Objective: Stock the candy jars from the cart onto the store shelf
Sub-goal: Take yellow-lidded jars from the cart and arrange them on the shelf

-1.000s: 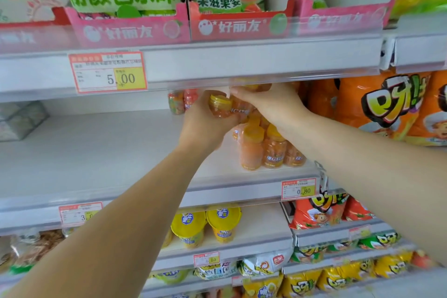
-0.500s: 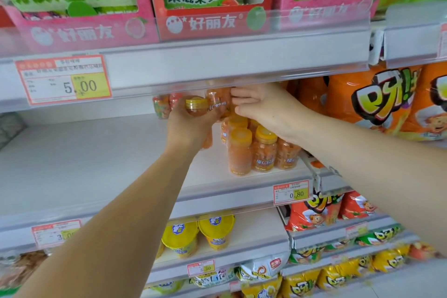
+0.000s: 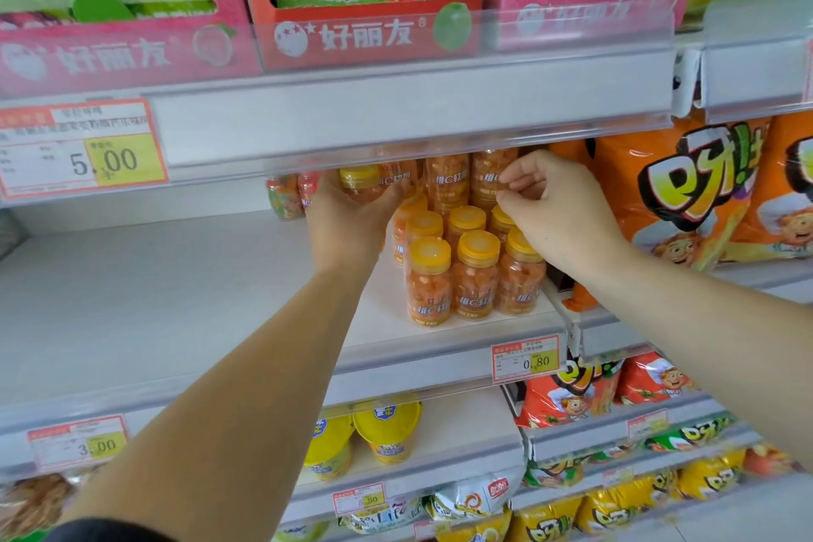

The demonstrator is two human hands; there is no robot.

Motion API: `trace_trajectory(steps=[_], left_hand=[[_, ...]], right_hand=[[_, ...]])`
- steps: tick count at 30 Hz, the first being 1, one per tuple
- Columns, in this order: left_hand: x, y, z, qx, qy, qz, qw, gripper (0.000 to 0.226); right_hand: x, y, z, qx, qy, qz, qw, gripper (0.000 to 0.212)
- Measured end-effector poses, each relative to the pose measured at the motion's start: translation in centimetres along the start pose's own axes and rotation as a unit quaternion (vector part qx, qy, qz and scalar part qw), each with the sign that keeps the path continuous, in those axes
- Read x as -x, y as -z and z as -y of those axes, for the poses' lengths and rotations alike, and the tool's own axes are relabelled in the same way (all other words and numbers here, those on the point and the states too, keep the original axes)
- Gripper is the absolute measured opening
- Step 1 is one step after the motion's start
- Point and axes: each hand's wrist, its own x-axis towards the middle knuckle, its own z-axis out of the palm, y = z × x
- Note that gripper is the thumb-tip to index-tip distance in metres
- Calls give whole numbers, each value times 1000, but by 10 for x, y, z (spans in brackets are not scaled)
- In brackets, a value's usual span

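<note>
Several orange candy jars with yellow lids stand in rows on the white middle shelf, with more jars stacked on top behind them. My left hand grips one jar lying tilted, its yellow lid toward me, just left of the upper stack. My right hand reaches in from the right, its fingertips pinching an upper jar at the stack's right side. The cart is out of view.
The upper shelf's front rail hangs low over the stack. Orange snack bags press against the jars' right. Two small jars sit at the back left. The shelf left of the jars is bare; yellow tubs fill the shelf below.
My left hand has carried its jar right, close against the upper stack. My right hand has drawn back a little and now pinches an upper jar. The view has moved closer.
</note>
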Motion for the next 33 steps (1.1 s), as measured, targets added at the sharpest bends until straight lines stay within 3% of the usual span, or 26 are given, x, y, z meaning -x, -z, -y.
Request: trace_trajectory(steps=[13, 33], left_hand=[[-4, -8, 6, -7, -18, 26, 999, 40], [-1, -4, 9, -19, -32, 46, 998, 39]], right_hand=[[-7, -3, -10, 41, -51, 4, 998, 24], [-12, -10, -17, 36, -50, 28, 998, 31]])
